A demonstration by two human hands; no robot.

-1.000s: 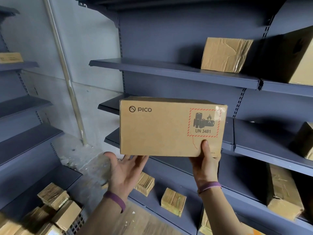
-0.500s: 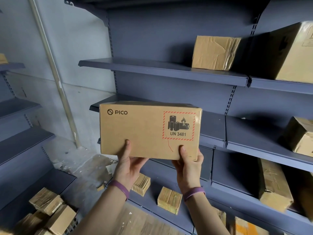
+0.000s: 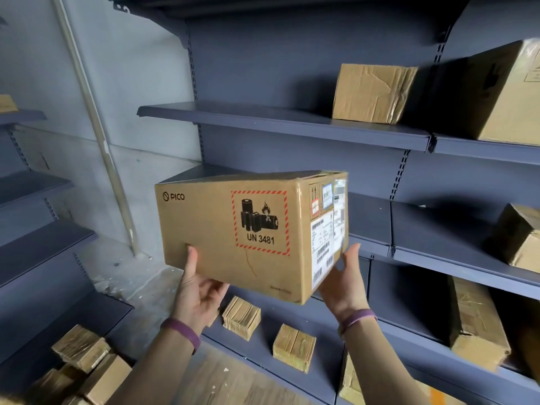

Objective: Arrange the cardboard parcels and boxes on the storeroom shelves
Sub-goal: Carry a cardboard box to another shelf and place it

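With both grips closed from beneath, left hand (image 3: 198, 290) thumb on the printed face and fingers curled under the PICO box (image 3: 233, 229), right hand (image 3: 342, 285) cupped round the lower edge of its labelled end. Carried in the air just in front of the middle shelf (image 3: 371, 217), turned corner-on. Best squared to that shelf's front edge and levelled first, then slid in flat rather than dropped.
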